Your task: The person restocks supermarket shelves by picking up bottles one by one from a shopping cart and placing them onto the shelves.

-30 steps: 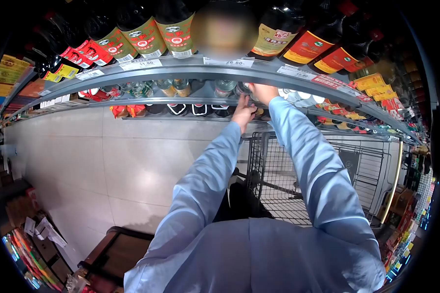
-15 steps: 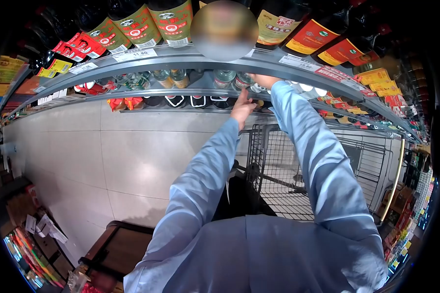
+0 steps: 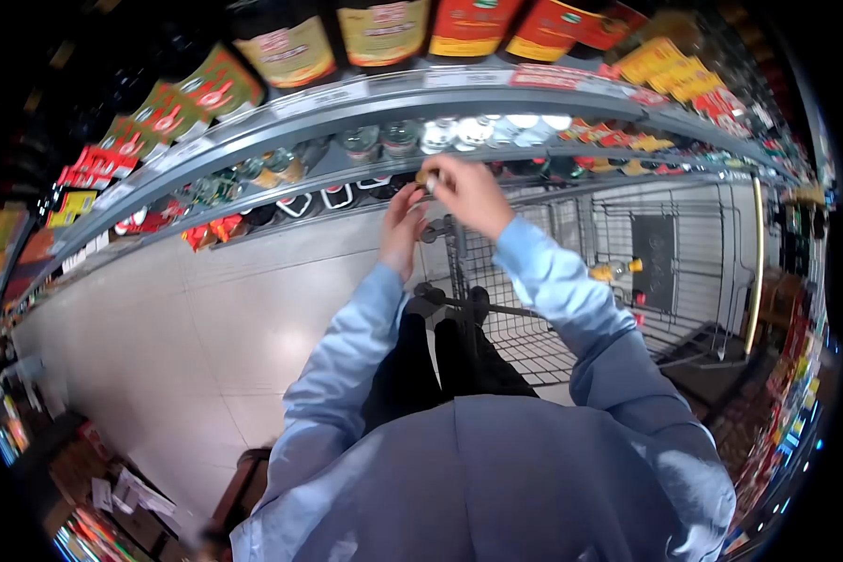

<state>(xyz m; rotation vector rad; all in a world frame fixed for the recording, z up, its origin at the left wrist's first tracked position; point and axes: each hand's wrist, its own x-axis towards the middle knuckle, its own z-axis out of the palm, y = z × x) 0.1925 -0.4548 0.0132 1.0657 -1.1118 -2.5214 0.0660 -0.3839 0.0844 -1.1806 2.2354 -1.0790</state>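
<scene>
Just in front of the lower shelf, my right hand has its fingers closed on a small item with a yellowish top, too small to name. My left hand is close beside it, fingers bent up toward the same item. Whether the left fingers touch it cannot be made out. Clear glass jars stand on the shelf behind my hands. Bottles with dark contents and white-outlined labels are on the level below.
Large dark bottles line the upper shelf, whose edge carries price tags. A wire shopping cart stands at the right, with a yellow-labelled bottle in it. A brown box-like object is at the lower left.
My hands have drawn back from the jars, and the right hand now shows the small item. The view has turned right, bringing more of the cart and its contents into sight.
</scene>
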